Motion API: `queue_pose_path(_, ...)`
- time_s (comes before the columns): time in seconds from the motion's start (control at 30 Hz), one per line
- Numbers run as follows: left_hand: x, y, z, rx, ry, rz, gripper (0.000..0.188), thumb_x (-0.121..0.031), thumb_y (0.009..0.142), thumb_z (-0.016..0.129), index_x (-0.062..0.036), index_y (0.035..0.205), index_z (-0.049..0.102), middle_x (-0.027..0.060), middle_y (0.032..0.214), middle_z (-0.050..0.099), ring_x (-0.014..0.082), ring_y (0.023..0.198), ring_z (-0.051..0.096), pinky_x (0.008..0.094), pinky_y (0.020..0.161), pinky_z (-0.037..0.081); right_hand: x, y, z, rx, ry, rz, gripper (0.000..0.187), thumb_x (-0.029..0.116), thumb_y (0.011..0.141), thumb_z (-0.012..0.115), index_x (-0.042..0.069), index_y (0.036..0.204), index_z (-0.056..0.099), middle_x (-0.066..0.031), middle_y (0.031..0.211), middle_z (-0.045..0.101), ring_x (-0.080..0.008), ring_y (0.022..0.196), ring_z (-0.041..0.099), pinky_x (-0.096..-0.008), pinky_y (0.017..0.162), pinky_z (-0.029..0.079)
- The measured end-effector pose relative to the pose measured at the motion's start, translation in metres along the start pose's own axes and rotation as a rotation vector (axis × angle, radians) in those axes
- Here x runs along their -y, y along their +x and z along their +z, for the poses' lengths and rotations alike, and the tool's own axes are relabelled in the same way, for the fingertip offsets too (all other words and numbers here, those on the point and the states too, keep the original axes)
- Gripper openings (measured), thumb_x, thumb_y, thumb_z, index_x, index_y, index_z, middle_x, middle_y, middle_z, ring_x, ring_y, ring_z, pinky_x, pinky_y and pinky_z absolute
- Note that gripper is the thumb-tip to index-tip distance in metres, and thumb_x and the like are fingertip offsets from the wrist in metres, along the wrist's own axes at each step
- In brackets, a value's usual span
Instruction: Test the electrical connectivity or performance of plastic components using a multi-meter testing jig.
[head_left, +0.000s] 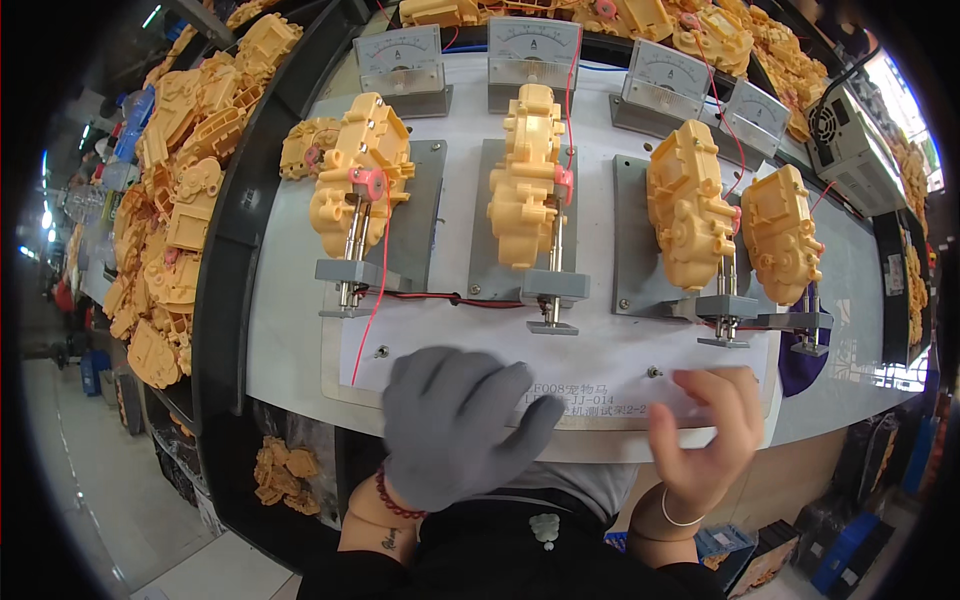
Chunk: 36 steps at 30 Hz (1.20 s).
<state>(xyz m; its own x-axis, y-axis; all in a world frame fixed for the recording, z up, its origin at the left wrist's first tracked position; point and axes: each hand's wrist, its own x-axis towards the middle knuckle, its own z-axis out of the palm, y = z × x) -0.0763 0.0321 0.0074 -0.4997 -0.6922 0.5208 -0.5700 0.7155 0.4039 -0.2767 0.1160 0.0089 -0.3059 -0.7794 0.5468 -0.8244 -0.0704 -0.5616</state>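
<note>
My left hand [455,425], in a grey glove, hovers over the front edge of the white test board [480,372]. Its fingers are bent but apart, with nothing seen in them. A small toggle switch [381,352] pokes up just beyond its fingertips. Bare and half curled, my right hand [708,430] has thumb and forefinger apart beside a second toggle switch [654,372]; contact is not clear. Beyond the hands, yellow plastic gearbox housings stand on grey fixtures: a left one [365,180], a middle one [525,190], and two on the right [690,205]. Metal pins reach up to their pink parts.
Analog panel meters [533,55] line the back, with red wires running down. A black bin [235,240] with piled yellow housings [185,210] borders the left. At the back right sits a metal power supply box [850,140]. A purple cloth [800,365] lies by the rightmost fixture.
</note>
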Motion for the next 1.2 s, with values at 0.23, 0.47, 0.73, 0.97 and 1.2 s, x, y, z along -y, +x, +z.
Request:
queue_pose_path(0.23, 0.008, -0.001, 0.020, 0.037, 0.068, 0.036, 0.024, -0.017, 0.066, 0.079, -0.0123, 0.072, 0.056, 0.0035, 0.069, 0.048, 0.0224, 0.059, 0.050, 0.0339, 0.051, 0.039, -0.007, 0.003, 0.017, 0.106, -0.119, -0.073, 0.019, 0.006, 0.060, 0.075, 0.009, 0.071, 0.061, -0.0023, 0.061, 0.048, -0.0218, 0.056, 0.049, -0.0333, 0.054, 0.037)
queue_pose_path(0.47, 0.010, -0.005, 0.021, -0.023, 0.027, -0.013, 0.020, -0.014, 0.067, 0.077, -0.0118, 0.073, 0.058, 0.0041, 0.067, 0.050, 0.0222, 0.059, 0.050, 0.0324, 0.050, 0.040, -0.005, -0.004, 0.008, 0.016, 0.118, 0.001, 0.020, 0.010, 0.059, 0.075, 0.007, 0.072, 0.060, -0.0042, 0.066, 0.048, -0.0211, 0.059, 0.048, -0.0320, 0.052, 0.035)
queue_pose_path(0.73, 0.006, 0.025, -0.012, 0.033, -0.570, -0.349, 0.072, -0.011, 0.068, 0.075, -0.0079, 0.133, 0.043, 0.0099, 0.103, 0.058, 0.0156, 0.076, 0.055, 0.0271, 0.062, 0.044, -0.086, 0.021, -0.048, -0.627, 0.183, 0.194, 0.062, 0.042, 0.085, 0.053, -0.003, 0.127, 0.049, -0.0141, 0.093, 0.060, -0.0178, 0.085, 0.053, -0.0304, 0.076, 0.037)
queue_pose_path(0.97, 0.007, 0.053, -0.009, 0.138, -1.324, -0.821, 0.104, -0.006, 0.066, 0.072, -0.0125, 0.148, 0.009, 0.0148, 0.112, 0.057, 0.0123, 0.078, 0.053, 0.0236, 0.065, 0.045, -0.092, 0.039, -0.042, 0.084, 0.885, 0.420, 0.089, 0.065, 0.089, 0.038, 0.004, 0.151, 0.013, -0.0256, 0.106, 0.065, -0.0281, 0.101, 0.064, -0.0395, 0.092, 0.050)
queue_pose_path(1.2, 0.014, 0.041, -0.003, 0.156, -1.226, -0.670, 0.111, -0.011, 0.063, 0.078, -0.0107, 0.149, 0.008, 0.0146, 0.114, 0.056, 0.0119, 0.077, 0.055, 0.0237, 0.064, 0.045, -0.086, 0.037, -0.042, 0.060, 1.017, 0.411, 0.098, 0.066, 0.089, 0.040, 0.007, 0.153, -0.004, -0.0345, 0.114, 0.061, -0.0382, 0.113, 0.060, -0.0462, 0.099, 0.048)
